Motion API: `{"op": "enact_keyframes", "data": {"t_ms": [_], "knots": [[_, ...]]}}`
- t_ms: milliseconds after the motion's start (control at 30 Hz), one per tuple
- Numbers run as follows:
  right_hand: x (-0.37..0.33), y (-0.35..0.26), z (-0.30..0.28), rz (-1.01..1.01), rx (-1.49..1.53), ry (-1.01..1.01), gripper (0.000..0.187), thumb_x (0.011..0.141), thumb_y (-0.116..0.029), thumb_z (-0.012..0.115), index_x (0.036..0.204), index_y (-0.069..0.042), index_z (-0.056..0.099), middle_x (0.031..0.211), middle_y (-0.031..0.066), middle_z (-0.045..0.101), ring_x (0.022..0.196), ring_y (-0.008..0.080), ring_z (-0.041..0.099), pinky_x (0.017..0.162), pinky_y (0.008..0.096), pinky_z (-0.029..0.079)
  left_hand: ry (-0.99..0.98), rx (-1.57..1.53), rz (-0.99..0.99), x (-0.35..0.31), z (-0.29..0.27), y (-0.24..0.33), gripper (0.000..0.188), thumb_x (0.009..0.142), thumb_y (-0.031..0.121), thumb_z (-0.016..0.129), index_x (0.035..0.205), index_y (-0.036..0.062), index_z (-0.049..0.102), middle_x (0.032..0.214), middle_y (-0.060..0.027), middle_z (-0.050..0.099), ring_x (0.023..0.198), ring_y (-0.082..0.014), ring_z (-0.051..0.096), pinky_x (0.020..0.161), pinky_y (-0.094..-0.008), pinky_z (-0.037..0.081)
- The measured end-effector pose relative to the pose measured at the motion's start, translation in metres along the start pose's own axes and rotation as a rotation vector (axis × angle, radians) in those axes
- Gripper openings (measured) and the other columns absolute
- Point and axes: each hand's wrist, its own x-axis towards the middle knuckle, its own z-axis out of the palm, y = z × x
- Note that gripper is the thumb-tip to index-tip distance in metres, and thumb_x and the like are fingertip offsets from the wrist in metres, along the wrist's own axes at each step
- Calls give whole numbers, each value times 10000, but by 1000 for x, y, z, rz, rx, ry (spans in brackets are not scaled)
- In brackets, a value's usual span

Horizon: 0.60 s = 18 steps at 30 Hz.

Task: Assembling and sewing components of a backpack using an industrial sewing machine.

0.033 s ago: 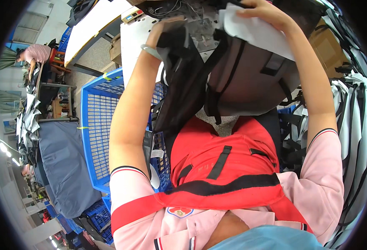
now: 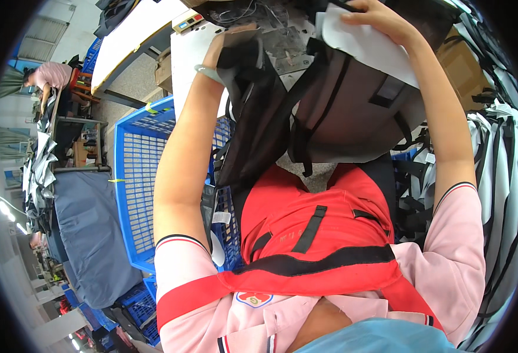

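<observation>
My right hand [image 2: 382,22] grips the upper left part of a white sheet [image 2: 368,50], its thumb pressed on the near face. The sheet lies over a grey panel with black straps [image 2: 353,112], which hangs down toward my lap. My left hand [image 2: 231,36] is at the upper middle, beside and partly under black fabric [image 2: 253,106] that drapes down from the table. That fabric hides most of its fingers, so its grip does not show. Between my hands lies the metal plate of a machine bed [image 2: 294,60].
A blue plastic crate [image 2: 138,188] stands left of my legs. White and black strapped pieces [image 2: 497,159] hang at the right, near a cardboard box [image 2: 462,70]. A white-topped table [image 2: 129,44] is at the far left, with another person [image 2: 53,76] bending beyond it.
My right hand and the white sheet have shifted slightly to the right. The left hand has moved a little to the left with the black fabric.
</observation>
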Motion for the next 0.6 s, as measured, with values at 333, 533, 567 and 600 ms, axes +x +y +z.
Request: {"op": "enact_keyframes", "data": {"t_ms": [333,533,567,600], "knots": [[-121,12,60,-317,-175,149,377,795,-285,708,1000,24,639,874,114,648,839,183,581,786,321,459,107,-169,-472,-76,106,0,234,905,149,594,1077,-9,612,939,-6,638,831,-73,588,733,-202,466],[-161,-55,19,-495,-637,730,385,757,-321,705,982,-12,658,947,185,652,916,340,617,815,392,470,-140,-239,-477,-129,174,-8,125,858,111,644,925,5,656,780,35,598,654,-29,510,609,-186,398],[-168,-81,3,-398,-636,720,389,779,-353,685,976,-19,666,927,178,662,903,336,628,819,391,477,-262,-188,-444,-132,186,-11,112,856,107,651,894,3,666,785,32,603,660,-32,510,612,-191,397],[-186,-116,-5,-371,-661,769,413,796,-393,668,968,-17,663,890,170,666,874,332,635,795,392,479,-382,-137,-407,-136,197,-15,105,853,104,659,864,0,675,790,29,607,665,-36,509,615,-197,396]]}}
